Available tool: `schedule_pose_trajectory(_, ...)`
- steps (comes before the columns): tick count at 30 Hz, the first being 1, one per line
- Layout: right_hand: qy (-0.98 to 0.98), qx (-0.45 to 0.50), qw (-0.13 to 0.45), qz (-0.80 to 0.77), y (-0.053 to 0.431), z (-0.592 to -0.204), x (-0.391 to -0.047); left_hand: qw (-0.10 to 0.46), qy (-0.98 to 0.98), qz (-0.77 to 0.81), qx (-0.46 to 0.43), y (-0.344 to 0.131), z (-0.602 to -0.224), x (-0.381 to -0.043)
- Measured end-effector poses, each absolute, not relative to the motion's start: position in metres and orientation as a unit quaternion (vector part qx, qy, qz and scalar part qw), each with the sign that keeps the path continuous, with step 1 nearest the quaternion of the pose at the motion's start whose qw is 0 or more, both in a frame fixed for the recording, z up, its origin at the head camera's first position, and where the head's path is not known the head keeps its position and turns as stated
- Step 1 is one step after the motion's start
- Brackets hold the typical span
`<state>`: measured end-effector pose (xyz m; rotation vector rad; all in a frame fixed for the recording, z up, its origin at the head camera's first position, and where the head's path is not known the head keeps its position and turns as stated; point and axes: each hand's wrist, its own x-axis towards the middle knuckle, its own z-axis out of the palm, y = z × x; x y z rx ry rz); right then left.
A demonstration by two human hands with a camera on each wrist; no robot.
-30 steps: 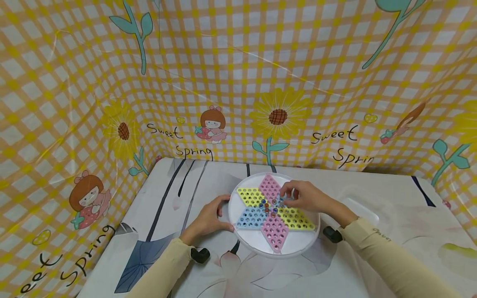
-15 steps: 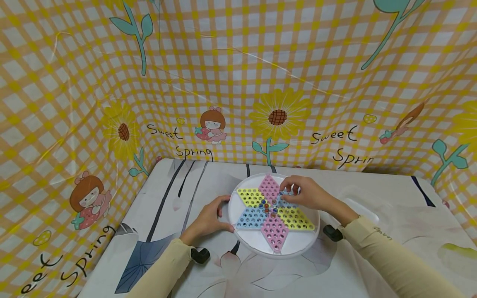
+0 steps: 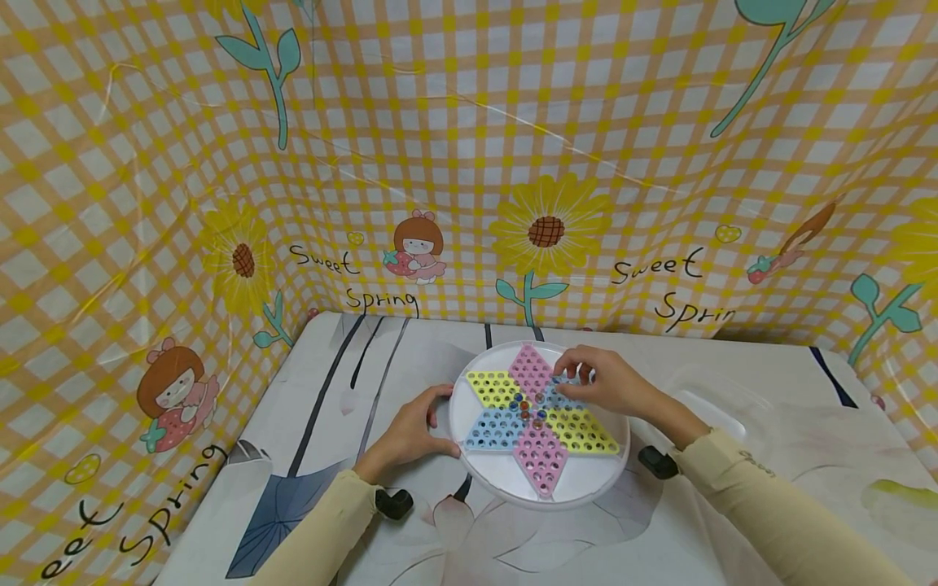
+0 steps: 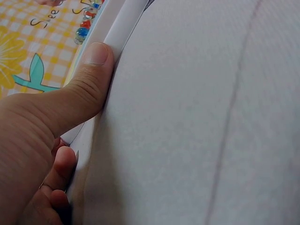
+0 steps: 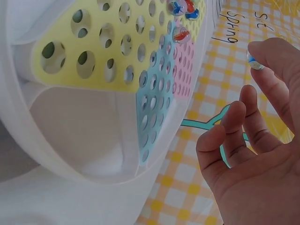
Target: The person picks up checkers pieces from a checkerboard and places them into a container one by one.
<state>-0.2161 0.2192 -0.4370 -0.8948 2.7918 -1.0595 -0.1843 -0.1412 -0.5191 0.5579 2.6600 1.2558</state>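
Observation:
A round white Chinese checkers board [image 3: 498, 480] lies on the table, its star marked in pink, yellow and blue points full of holes. Several glass marbles [image 3: 524, 406] with red or blue swirls sit around the star's middle. My left hand [image 3: 406, 427] holds the board's left rim, thumb pressed along the side wall in the left wrist view and fingers curled below. Over the board's back right, my right hand [image 3: 604, 378] pinches a clear marble [image 5: 253, 62] with a blue swirl between thumb and forefinger. Its other fingers are loosely bent, above the far blue point.
A white floral cloth covers the table [image 3: 410, 537]. Yellow checked cloth [image 3: 454, 146] hangs as a wall behind and on the left. To the board's right, a shallow pale tray-like shape [image 3: 711, 411] lies on the table.
Compared with one second ago, my right hand has shifted slightly up and away from the star's middle, showing more of the blue point. My left hand and the board have stayed put.

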Motion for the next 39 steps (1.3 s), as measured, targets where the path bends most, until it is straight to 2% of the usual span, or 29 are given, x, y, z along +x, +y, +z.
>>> schedule_pose_trajectory(10,0.906,-0.256,-0.010,-0.337,0.241,-0.430,-0.204,0.073,0.886,0.419,0.185,-0.141,-0.520,-0.184)
schedule_pose_trajectory(28,0.925,-0.201,-0.088,-0.310,0.311,-0.426,-0.174,0.077,0.886,0.420,0.177,-0.139,-0.518,-0.183)
schedule_pose_trajectory(39,0.927,-0.183,-0.111,-0.307,0.350,-0.433,-0.162,0.079,0.885,0.423,0.177,-0.139,-0.518,-0.182)
